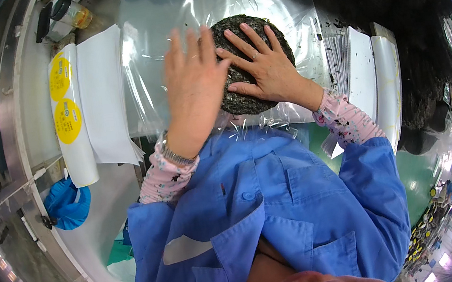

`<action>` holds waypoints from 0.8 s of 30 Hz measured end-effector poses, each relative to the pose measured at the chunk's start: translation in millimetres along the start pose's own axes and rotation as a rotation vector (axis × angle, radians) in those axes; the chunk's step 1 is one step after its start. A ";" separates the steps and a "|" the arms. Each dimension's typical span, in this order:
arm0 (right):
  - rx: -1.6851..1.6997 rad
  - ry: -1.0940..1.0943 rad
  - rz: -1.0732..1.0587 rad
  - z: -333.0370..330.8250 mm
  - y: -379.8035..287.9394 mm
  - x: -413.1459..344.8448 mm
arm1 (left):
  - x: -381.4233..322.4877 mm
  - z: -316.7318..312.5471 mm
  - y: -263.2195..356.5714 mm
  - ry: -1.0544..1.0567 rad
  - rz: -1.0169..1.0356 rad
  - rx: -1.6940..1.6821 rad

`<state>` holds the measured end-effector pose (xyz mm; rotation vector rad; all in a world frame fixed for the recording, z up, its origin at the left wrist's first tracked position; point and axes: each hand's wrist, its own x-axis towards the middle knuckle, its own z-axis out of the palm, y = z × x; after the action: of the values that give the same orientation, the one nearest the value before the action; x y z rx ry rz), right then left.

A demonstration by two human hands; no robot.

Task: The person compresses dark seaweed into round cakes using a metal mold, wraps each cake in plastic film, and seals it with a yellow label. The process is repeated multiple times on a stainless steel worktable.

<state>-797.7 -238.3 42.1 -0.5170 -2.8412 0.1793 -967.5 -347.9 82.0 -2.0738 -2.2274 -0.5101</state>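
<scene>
A round, dark, flat cake that looks like dried seaweed [241,75] lies on clear plastic film [147,65] in front of me. My right hand [263,63] rests on its top with fingers spread, a ring on one finger. My left hand [196,76], slightly blurred, is at the cake's left edge with its fingers pointing away from me; its thumb reaches to the cake, though whether it touches cannot be told. Neither hand grips anything. A beaded or metal bracelet [176,154] circles the left wrist.
White paper sheets [104,97] and a roll with yellow round labels [71,118] lie left. More paper [360,67] and another roll [385,85] stand right, beside a large dark heap [412,31]. A jar with amber contents [79,17] is back left; a blue cloth item [67,202] lies lower left.
</scene>
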 end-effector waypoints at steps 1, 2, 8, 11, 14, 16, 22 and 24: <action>-0.024 -0.035 0.000 3.2 0.9 -0.6 | 9.8 8.7 6.5 0.007 0.066 -0.099; -0.049 -0.069 0.002 9.3 2.7 -2.6 | 16.6 16.3 10.3 0.015 0.132 -0.199; -0.015 -0.132 0.002 25.3 7.0 -4.5 | 7.2 70.1 8.0 -0.119 0.151 -0.273; -0.022 -0.120 -0.001 30.2 8.8 -6.0 | 6.5 75.8 9.0 -0.111 0.150 -0.241; -0.021 -0.121 0.001 40.7 9.9 -9.9 | 2.9 83.7 10.2 -0.099 0.144 -0.227; -0.026 -0.130 0.006 44.7 11.2 -8.7 | 1.4 91.9 7.8 -0.103 0.140 -0.225; -0.076 -0.147 0.020 45.8 10.5 -8.7 | 3.9 100.2 1.9 -0.085 0.154 -0.388; -0.069 -0.123 0.017 40.9 7.9 -7.2 | 7.0 99.5 -1.6 -0.108 0.140 -0.432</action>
<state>-799.4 -236.7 -0.1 -0.5627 -2.9724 0.1199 -951.6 -313.8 -10.4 -2.4907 -2.1540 -0.9607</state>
